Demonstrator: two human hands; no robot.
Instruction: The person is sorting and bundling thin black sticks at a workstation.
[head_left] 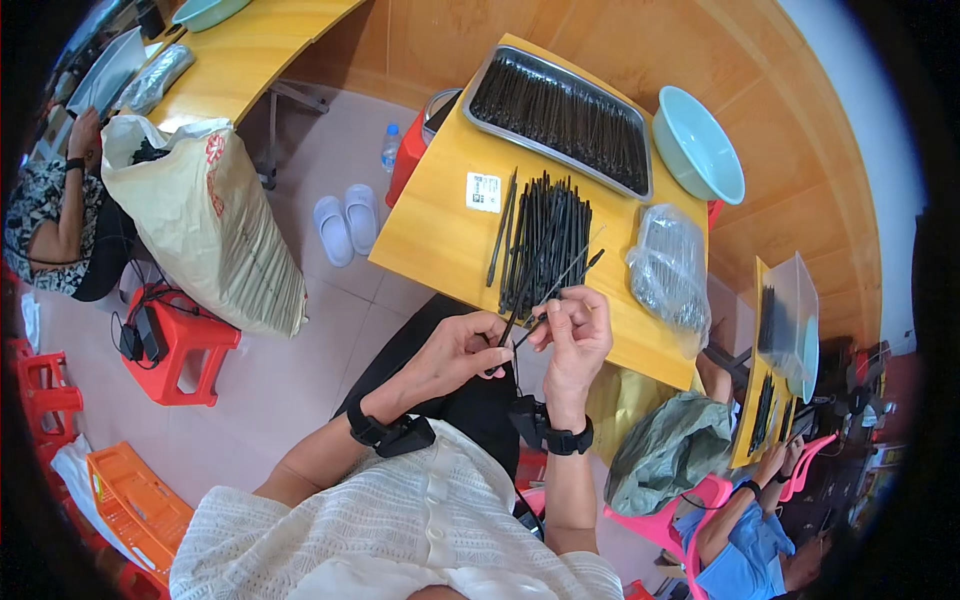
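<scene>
My left hand [462,352] is closed in a pinch round a thin black stick [515,312], held near the table's front edge. Close beside it, my right hand [575,335] has its thumb and fingers pressed together on a thin dark rod [527,331]. The two pieces cross or meet between my hands; whether they are joined I cannot make out. Just beyond lies a pile of black sticks [548,225] on the yellow table [425,235], with a few lying apart at its left. A white printed label [483,192] rests beside them.
A metal tray [640,185] full of dark sticks stands at the table's far side. Near it are a light-green basin [700,145] and a clear plastic bag [668,265]. At left are a large woven sack [215,220] and a red stool [180,350]. People work at both sides.
</scene>
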